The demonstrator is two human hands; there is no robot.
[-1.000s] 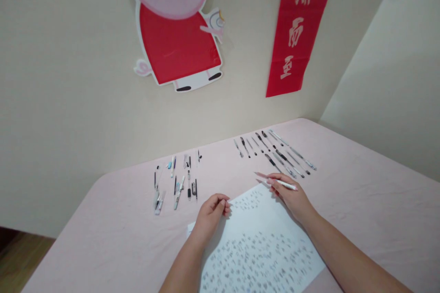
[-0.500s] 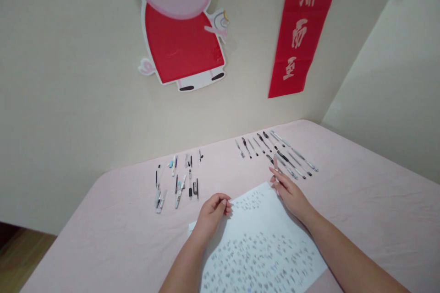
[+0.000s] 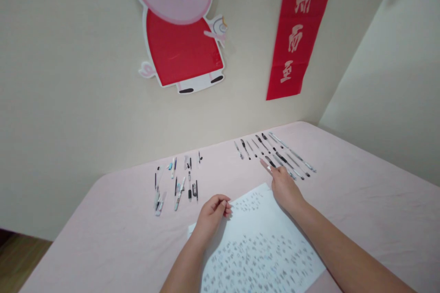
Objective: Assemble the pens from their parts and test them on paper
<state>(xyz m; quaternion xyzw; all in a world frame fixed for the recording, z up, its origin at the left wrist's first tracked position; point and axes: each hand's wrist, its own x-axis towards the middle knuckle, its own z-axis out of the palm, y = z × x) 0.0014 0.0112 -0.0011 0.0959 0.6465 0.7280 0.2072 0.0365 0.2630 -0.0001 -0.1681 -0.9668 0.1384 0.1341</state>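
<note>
A sheet of white paper [image 3: 247, 224] covered in small dark marks lies before me, tilted on the pink cloth. My left hand [image 3: 213, 212] rests at the sheet's upper left edge with fingers curled and thumb pressed to them; what they hold, if anything, is hidden. A slim pinkish pen [image 3: 266, 165] is gripped in my right hand [image 3: 287, 188], beyond the sheet's upper right corner. The pen's far end points up and left, close to a row of dark and clear pens [image 3: 283, 159] lying on the cloth.
Several pens and loose pen parts [image 3: 179, 194] lie in a group at the left. Behind the pink-covered surface [image 3: 103, 233] stands a wall with a cartoon pig cutout [image 3: 184, 50] and a red banner [image 3: 287, 55]. Wooden floor [image 3: 20, 261] shows at lower left.
My right hand has moved slightly, and the pen now leans left towards the middle of the cloth instead of pointing upward. The left hand has stayed in place.
</note>
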